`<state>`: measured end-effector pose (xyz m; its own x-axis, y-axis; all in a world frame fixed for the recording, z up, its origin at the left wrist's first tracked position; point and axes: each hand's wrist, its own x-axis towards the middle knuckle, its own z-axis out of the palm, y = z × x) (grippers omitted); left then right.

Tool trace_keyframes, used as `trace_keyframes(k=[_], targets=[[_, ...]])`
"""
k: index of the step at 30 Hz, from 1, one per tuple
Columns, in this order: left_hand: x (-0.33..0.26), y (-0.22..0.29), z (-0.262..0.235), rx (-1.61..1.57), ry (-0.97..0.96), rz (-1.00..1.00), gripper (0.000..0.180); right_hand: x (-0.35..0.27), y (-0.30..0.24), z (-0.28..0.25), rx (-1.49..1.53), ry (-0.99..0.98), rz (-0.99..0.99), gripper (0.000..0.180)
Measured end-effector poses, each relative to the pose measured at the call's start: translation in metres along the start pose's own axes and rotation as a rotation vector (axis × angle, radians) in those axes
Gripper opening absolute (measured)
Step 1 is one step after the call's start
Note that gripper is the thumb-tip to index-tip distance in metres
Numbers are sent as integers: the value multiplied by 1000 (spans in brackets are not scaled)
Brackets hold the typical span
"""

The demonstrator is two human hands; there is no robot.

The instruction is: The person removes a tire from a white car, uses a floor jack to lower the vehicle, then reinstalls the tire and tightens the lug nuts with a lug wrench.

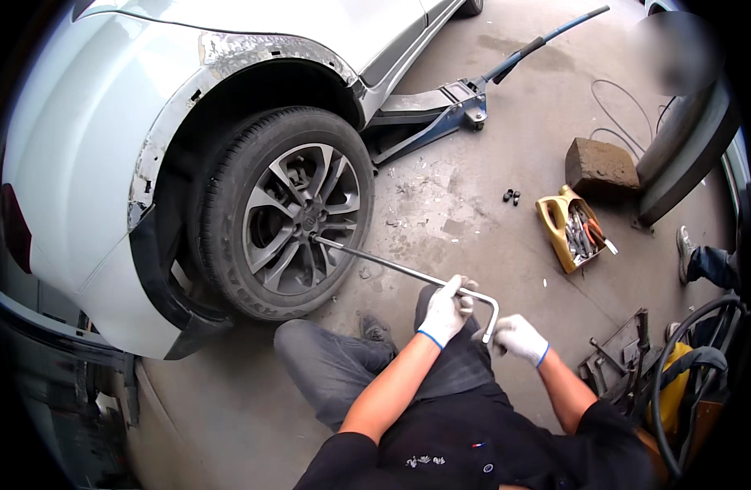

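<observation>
Both gloved hands grip the L-shaped wheel wrench (408, 273).
Left hand (443, 312) fingers wrap its shaft, right hand (518, 337) closes on the bent end; socket on a bolt of the wheel (300, 216), still mounted.

The car (106, 106) stands at the left, its rear wheel (290, 214) on the floor (457, 204). A floor jack (429, 110) reaches under the car's sill behind the wheel. An L-shaped wheel wrench (400, 271) runs from the wheel hub rightward to the left hand (445, 312) and the right hand (518, 336). Right of the wrench lies a cut-open jug of tools (572, 229), with a block (600, 163) behind it and two lug nuts (511, 196) to its left.
</observation>
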<state>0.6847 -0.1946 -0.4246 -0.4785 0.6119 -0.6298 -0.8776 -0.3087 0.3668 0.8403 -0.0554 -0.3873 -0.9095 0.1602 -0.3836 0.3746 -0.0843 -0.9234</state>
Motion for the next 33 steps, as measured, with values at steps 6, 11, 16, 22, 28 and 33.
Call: trace_keyframes(k=[6, 11, 16, 22, 28, 33], targets=[[0, -9, 1, -10, 63, 57, 17, 19, -1, -2, 141, 254, -93, 51], [0, -10, -6, 2, 25, 80, 14, 0, 17, -13, -196, -34, 99, 42], [1, -9, -2, -10, 44, 96, 15, -8, -29, -8, 166, -148, -106, 50], [-3, -7, 2, 29, 31, 76, 14, 34, 35, -25, -211, 111, 73, 50], [0, -7, 3, -7, 73, 102, 16, -1, -27, -10, 238, -155, -108, 50], [7, -13, -8, -31, 98, 74, 14, 47, 26, -20, -464, 347, -463, 40]])
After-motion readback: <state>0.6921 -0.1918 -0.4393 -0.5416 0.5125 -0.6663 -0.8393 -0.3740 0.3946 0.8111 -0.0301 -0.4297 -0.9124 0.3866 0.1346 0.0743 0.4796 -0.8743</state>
